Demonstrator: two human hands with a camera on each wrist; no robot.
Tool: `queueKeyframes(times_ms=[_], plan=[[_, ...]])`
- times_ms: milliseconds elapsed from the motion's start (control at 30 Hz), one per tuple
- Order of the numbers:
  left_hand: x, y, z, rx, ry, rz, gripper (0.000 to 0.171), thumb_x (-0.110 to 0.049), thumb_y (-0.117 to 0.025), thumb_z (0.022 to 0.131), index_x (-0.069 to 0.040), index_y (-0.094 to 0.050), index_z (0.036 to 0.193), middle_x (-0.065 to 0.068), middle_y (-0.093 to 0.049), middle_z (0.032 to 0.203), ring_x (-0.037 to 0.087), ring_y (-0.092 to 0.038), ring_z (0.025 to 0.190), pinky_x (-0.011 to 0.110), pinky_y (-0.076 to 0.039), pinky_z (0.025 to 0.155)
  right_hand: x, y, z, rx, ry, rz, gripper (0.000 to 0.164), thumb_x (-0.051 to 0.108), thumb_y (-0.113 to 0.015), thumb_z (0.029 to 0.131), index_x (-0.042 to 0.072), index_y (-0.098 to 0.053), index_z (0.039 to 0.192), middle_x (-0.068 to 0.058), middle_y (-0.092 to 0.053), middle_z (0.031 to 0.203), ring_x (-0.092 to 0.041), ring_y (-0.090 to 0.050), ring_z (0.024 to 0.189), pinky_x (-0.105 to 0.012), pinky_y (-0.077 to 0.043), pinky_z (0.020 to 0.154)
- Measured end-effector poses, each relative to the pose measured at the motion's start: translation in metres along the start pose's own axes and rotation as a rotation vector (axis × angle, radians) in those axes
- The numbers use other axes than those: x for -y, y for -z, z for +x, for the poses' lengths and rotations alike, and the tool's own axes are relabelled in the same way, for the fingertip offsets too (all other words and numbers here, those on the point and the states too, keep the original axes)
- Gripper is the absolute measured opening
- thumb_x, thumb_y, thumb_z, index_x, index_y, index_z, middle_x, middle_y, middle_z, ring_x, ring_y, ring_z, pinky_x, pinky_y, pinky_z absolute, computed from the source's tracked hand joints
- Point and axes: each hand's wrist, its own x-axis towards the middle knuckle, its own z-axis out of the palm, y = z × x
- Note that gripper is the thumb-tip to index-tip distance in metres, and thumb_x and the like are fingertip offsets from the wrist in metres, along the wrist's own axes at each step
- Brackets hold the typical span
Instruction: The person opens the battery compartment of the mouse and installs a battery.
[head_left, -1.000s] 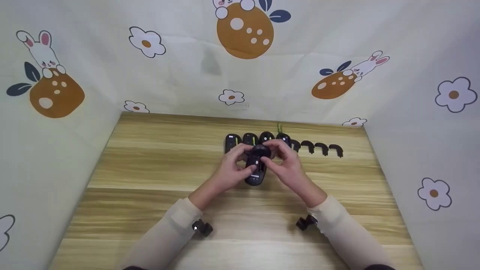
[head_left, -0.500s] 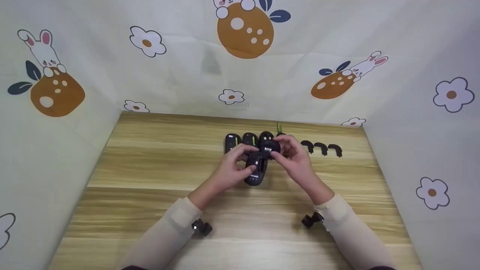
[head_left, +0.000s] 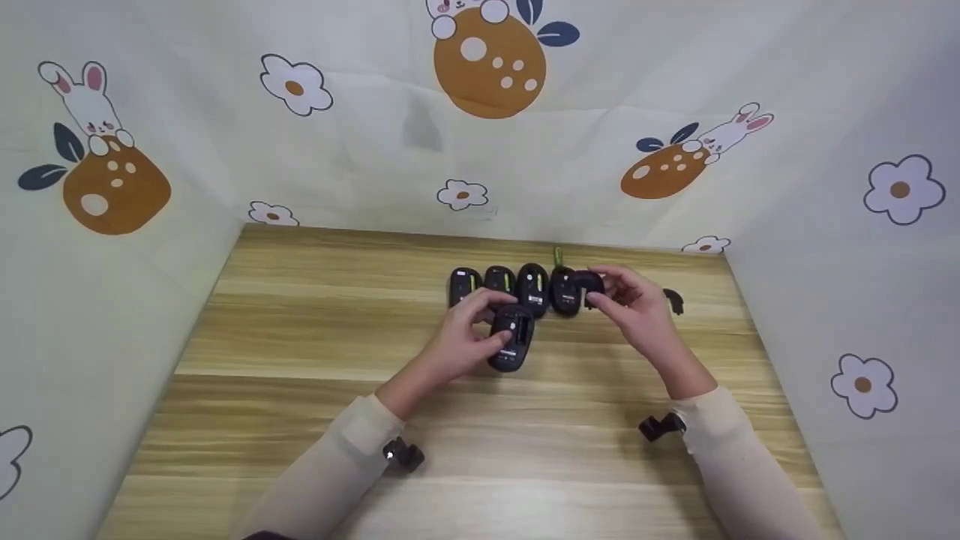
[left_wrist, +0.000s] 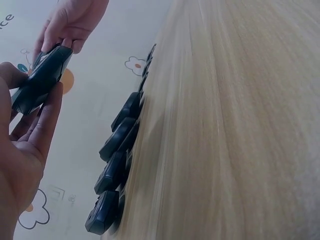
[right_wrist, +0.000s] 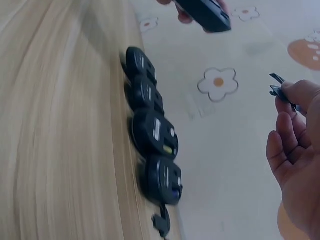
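Note:
My left hand (head_left: pixel 459 337) holds a black computer mouse (head_left: pixel 511 349) underside up, thumb on its base and fingers round its far end. An open, dark battery slot shows in the mouse's underside. To the right, my right hand (head_left: pixel 637 306) pinches a curved black battery cover (head_left: pixel 589 282) between thumb and fingers, held apart from the mouse. In the right wrist view the cover (right_wrist: pixel 278 90) appears edge-on with thin prongs. Just beyond the hands, several black mice (head_left: pixel 533 292) lie bottom up in a row, some with a yellow-green battery showing.
A yellow-green battery (head_left: pixel 558 256) sticks up behind the rightmost mouse of the row. Another curved black cover (head_left: pixel 676 301) lies on the wooden table (head_left: pixel 300 337) right of my right hand. Patterned cloth (head_left: pixel 360 142) encloses the table at the back and sides.
My right hand has drawn the curved cover off the mouse and carried it to the right, over the row's end. My left hand stays in place with the mouse.

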Motion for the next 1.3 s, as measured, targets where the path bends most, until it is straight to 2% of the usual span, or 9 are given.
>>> queueKeyframes(times_ms=[233,433,567,767,1033,1300], plan=[[0.001,0.001,-0.001,-0.003,0.016,0.009,0.049,0.005,-0.078,0.093,-0.007,-0.068,0.140,0.012,-0.063,0.136,0.036,-0.072,0.111,0.036,-0.070,0.077,-0.011,0.028,0.002,-0.017,-0.059,-0.039,0.036,-0.009,-0.080,0.095,-0.005,-0.076,0.131,-0.008,-0.073,0.093,-0.013,-0.067,0.083,-0.019,-0.057,0.071],[-0.001,0.002,-0.001,-0.011,0.038,-0.001,0.050,0.004,-0.079,0.093,-0.008,-0.068,0.140,0.013,-0.061,0.137,0.034,-0.072,0.112,0.037,-0.069,0.080,-0.023,0.054,0.003,-0.034,-0.109,-0.082,0.036,-0.006,-0.081,0.097,-0.006,-0.075,0.133,-0.007,-0.074,0.092,-0.010,-0.066,0.077,-0.018,-0.058,0.067],[-0.001,0.003,-0.001,-0.014,0.030,-0.002,0.050,0.004,-0.078,0.093,-0.007,-0.067,0.140,0.013,-0.061,0.135,0.032,-0.071,0.112,0.037,-0.069,0.080,-0.031,0.072,0.002,-0.039,-0.155,-0.096,0.038,-0.001,-0.081,0.099,-0.005,-0.074,0.135,-0.007,-0.074,0.094,-0.010,-0.067,0.076,-0.018,-0.057,0.065],[0.001,0.003,-0.001,-0.018,0.004,0.005,0.048,0.003,-0.079,0.094,-0.003,-0.067,0.140,0.014,-0.062,0.132,0.034,-0.071,0.108,0.037,-0.069,0.077,-0.048,0.102,0.001,-0.068,-0.218,-0.184,0.041,0.003,-0.079,0.102,-0.004,-0.071,0.141,-0.007,-0.071,0.099,-0.007,-0.064,0.080,-0.015,-0.053,0.064],[0.000,0.003,-0.001,-0.011,0.017,-0.022,0.048,0.002,-0.080,0.095,-0.004,-0.066,0.140,0.015,-0.060,0.135,0.041,-0.071,0.109,0.037,-0.069,0.077,-0.062,0.135,-0.005,-0.083,-0.286,-0.305,0.043,0.005,-0.073,0.106,-0.007,-0.065,0.147,-0.008,-0.069,0.100,-0.002,-0.062,0.080,-0.013,-0.053,0.066],[0.000,0.002,0.000,-0.003,0.029,-0.021,0.048,0.000,-0.080,0.095,-0.007,-0.067,0.141,0.015,-0.060,0.136,0.044,-0.071,0.111,0.037,-0.069,0.079,-0.082,0.161,-0.012,-0.108,-0.357,-0.402,0.045,0.011,-0.070,0.109,-0.001,-0.064,0.152,-0.015,-0.066,0.103,-0.008,-0.059,0.079,-0.015,-0.049,0.061]])
